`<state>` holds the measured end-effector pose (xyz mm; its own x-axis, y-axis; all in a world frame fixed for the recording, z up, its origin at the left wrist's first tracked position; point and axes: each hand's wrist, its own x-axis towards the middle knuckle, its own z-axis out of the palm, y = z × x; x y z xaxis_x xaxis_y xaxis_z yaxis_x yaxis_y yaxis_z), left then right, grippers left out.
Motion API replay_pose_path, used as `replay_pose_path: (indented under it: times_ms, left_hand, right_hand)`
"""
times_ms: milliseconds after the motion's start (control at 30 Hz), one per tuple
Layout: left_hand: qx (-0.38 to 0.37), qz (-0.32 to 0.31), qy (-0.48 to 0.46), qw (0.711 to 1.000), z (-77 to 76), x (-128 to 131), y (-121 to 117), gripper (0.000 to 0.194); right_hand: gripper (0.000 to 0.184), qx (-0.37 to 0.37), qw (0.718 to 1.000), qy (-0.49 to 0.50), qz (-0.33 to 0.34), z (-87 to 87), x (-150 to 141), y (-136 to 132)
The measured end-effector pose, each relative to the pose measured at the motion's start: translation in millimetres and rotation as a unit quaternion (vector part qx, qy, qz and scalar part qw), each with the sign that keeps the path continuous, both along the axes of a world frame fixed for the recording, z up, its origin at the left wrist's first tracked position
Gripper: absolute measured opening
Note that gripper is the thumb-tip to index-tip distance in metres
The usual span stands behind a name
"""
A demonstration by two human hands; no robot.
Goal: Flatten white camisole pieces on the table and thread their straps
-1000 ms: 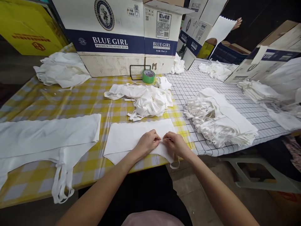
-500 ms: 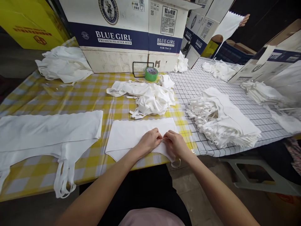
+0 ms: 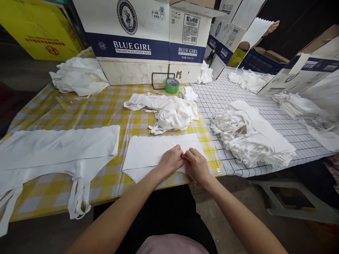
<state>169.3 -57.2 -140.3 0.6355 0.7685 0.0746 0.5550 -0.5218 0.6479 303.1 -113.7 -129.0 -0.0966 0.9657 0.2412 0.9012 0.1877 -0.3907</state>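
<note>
A white strappy top [image 3: 148, 150] lies flat on the yellow checked cloth in front of me, its straight edge away from me. My left hand [image 3: 171, 159] is closed on its near edge, thumb and fingertips pinched together. Right beside it, my right hand [image 3: 196, 166] pinches the same edge, and the fingertips of both hands meet. What exactly sits between them is too small to make out. To the left another white strappy top [image 3: 60, 148] is spread out, with straps hanging over the table edge. Just beyond my hands lies a crumpled heap of white tops [image 3: 172, 111].
A stack of white tops [image 3: 261, 132] with bunched straps lies right. Behind stand a beer carton [image 3: 132, 67], a green tape roll [image 3: 172, 86] and another white pile [image 3: 79, 76]. A co-worker's hand [image 3: 272, 27] holds white fabric at far right. A stool [image 3: 291, 201] stands below the table.
My fingertips stay together at the top's edge, and my right hand has turned a little inward. The view has shifted slightly. The co-worker's white fabric has moved.
</note>
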Motion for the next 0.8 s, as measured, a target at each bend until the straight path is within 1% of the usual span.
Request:
replay_pose_path:
  times_ms: [100, 167, 200, 233, 267, 333, 367, 400, 433, 467, 533, 633, 667, 733, 767, 800]
  left_hand:
    - [-0.008, -0.002, -0.007, 1.000, 0.1, 0.2, -0.6, 0.007]
    - [-0.018, -0.004, -0.016, 1.000, 0.5, -1.1, -0.5, 0.008]
    - [-0.023, -0.009, -0.020, 0.999, 1.0, -2.6, -0.2, 0.009]
    - [-0.027, -0.016, -0.026, 0.999, 1.8, -4.6, 0.1, 0.010]
    - [-0.032, -0.025, -0.032, 0.999, 2.9, -7.1, 0.5, 0.011]
    - [-0.047, -0.049, -0.044, 0.997, 6.1, -13.1, 1.5, 0.014]
    - [-0.059, -0.062, -0.049, 0.995, 8.0, -16.0, 2.1, 0.017]
    - [-0.074, -0.073, -0.053, 0.993, 9.8, -18.6, 2.8, 0.019]
    - [-0.091, -0.082, -0.056, 0.991, 11.4, -20.4, 3.5, 0.021]
    - [-0.106, -0.088, -0.059, 0.989, 12.9, -21.5, 4.3, 0.022]
    - [-0.130, -0.088, -0.062, 0.986, 15.3, -21.4, 5.8, 0.023]
    - [-0.152, -0.082, -0.068, 0.983, 20.3, -20.9, 7.1, 0.026]
    - [-0.156, -0.083, -0.073, 0.982, 23.1, -22.9, 6.9, 0.027]
    - [-0.154, -0.086, -0.095, 0.980, 30.2, -32.8, 4.9, 0.031]
    - [-0.147, -0.081, -0.110, 0.980, 34.1, -41.0, 3.0, 0.033]
    - [-0.135, -0.069, -0.123, 0.981, 37.5, -51.1, 0.4, 0.035]
  right_hand:
    - [0.018, -0.027, 0.997, 0.074, -0.027, 3.6, 0.6, -0.9]
    - [0.021, -0.071, 0.983, 0.154, -0.068, 8.5, 4.5, -5.1]
    - [0.024, -0.104, 0.971, 0.199, -0.085, 12.2, 7.6, -9.0]
    - [0.028, -0.143, 0.954, 0.246, -0.097, 16.6, 11.2, -14.2]
    - [0.030, -0.189, 0.931, 0.295, -0.100, 21.5, 15.1, -20.8]
    - [0.030, -0.267, 0.876, 0.391, -0.090, 31.0, 22.7, -38.3]
    - [0.030, -0.289, 0.852, 0.429, -0.083, 34.2, 26.0, -48.8]
    - [0.030, -0.295, 0.833, 0.460, -0.082, 35.3, 28.6, -60.2]
    - [0.030, -0.291, 0.821, 0.484, -0.087, 33.8, 30.5, -72.1]
    - [0.031, -0.279, 0.813, 0.501, -0.099, 29.3, 31.8, -84.2]
    - [0.031, -0.254, 0.803, 0.521, -0.141, 11.4, 32.9, -107.7]
    - [0.023, -0.209, 0.789, 0.534, -0.221, -29.9, 31.4, -137.7]
    - [0.024, -0.192, 0.780, 0.539, -0.254, -44.1, 29.8, -145.4]
    - [0.035, -0.181, 0.745, 0.555, -0.323, -68.3, 22.9, -156.3]
    - [0.040, -0.195, 0.725, 0.564, -0.345, -77.1, 16.9, -158.9]
    - [0.041, -0.221, 0.710, 0.571, -0.349, -83.2, 8.6, -159.2]
